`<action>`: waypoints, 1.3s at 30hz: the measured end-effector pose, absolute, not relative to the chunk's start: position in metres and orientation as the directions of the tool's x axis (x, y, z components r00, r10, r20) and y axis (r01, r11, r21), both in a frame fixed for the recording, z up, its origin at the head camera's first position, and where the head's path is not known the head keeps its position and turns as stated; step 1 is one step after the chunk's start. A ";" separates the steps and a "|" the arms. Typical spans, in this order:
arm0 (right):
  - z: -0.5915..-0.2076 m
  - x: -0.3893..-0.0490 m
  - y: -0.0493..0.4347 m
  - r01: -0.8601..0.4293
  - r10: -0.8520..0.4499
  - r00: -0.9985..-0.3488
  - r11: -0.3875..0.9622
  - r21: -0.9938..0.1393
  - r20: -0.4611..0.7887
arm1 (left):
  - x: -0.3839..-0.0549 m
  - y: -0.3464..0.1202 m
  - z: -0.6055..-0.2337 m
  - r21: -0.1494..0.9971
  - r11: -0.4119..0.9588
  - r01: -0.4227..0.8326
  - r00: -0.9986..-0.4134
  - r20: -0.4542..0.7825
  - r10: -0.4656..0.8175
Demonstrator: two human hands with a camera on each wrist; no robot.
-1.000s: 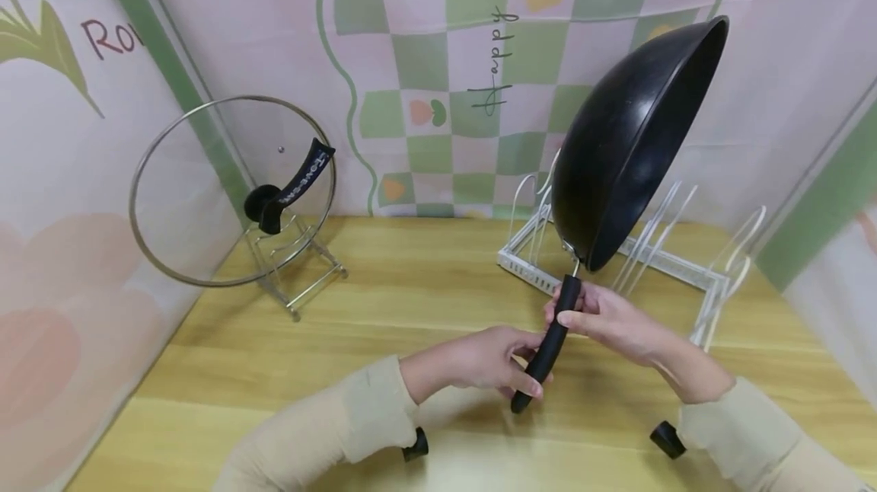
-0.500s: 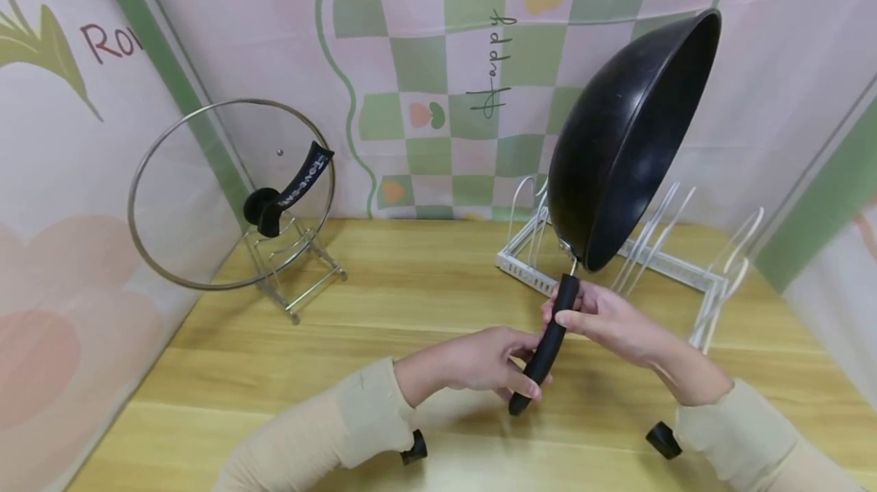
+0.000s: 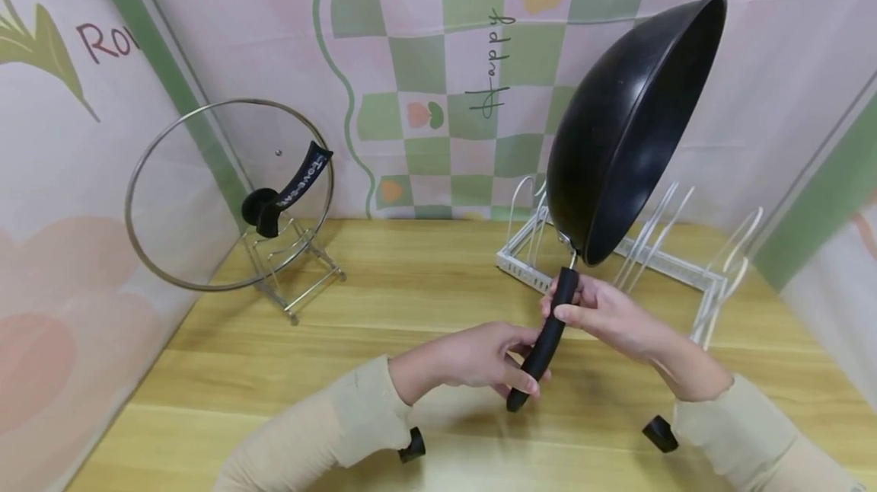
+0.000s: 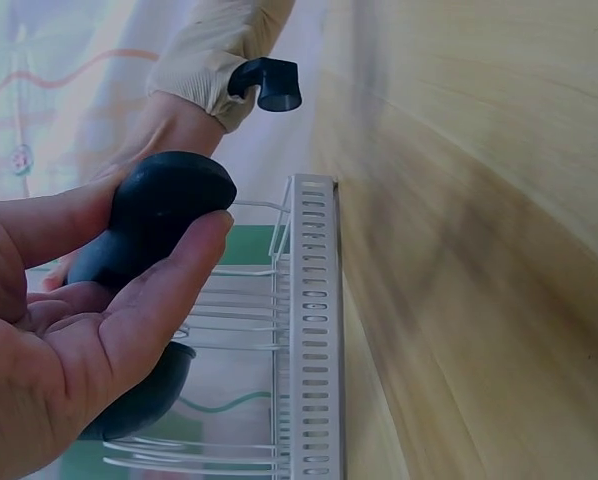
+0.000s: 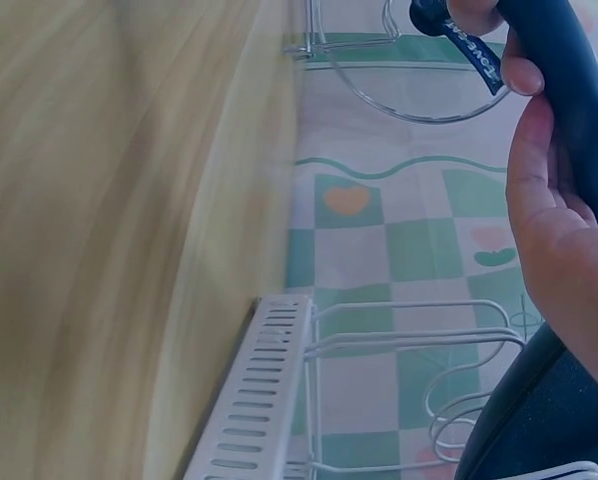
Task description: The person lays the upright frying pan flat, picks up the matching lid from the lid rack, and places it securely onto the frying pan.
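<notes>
A black wok (image 3: 617, 126) is held up above the table, tilted on edge with its bowl upward and its hollow side facing right. My right hand (image 3: 613, 318) grips the upper part of its black handle (image 3: 548, 341), just below the metal neck. Lower down, my left hand (image 3: 479, 359) pinches the handle near its end between thumb and fingers. In the left wrist view the handle's end (image 4: 174, 190) shows between thumb and fingers. Behind the wok's lower part stands a white wire rack (image 3: 712, 286), partly hidden by the wok and right hand.
At the left, a glass lid (image 3: 185, 202) with a black handle (image 3: 298, 183) leans upright in a small metal stand (image 3: 308, 298). Patterned cloth walls (image 3: 411, 43) enclose the back and sides of the wooden table (image 3: 384, 279). Black wrist mounts (image 3: 661, 433) stick out below both sleeves.
The wok has risen slightly, its rim edge a little higher, after a small leftward shift. Both hands keep their grip on the handle. The lid and rack stay put.
</notes>
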State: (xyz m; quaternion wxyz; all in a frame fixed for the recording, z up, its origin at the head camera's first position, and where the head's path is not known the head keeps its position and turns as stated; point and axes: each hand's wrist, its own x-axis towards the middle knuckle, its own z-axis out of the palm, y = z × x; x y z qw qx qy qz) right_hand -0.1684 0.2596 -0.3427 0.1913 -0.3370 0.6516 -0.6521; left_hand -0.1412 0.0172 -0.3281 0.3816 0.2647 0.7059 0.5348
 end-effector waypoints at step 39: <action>-0.327 -0.170 0.246 -0.247 -0.661 -0.707 -0.102 -0.964 0.251 | -0.140 0.007 -0.318 0.970 0.245 -0.002 -0.575 -0.201 0.793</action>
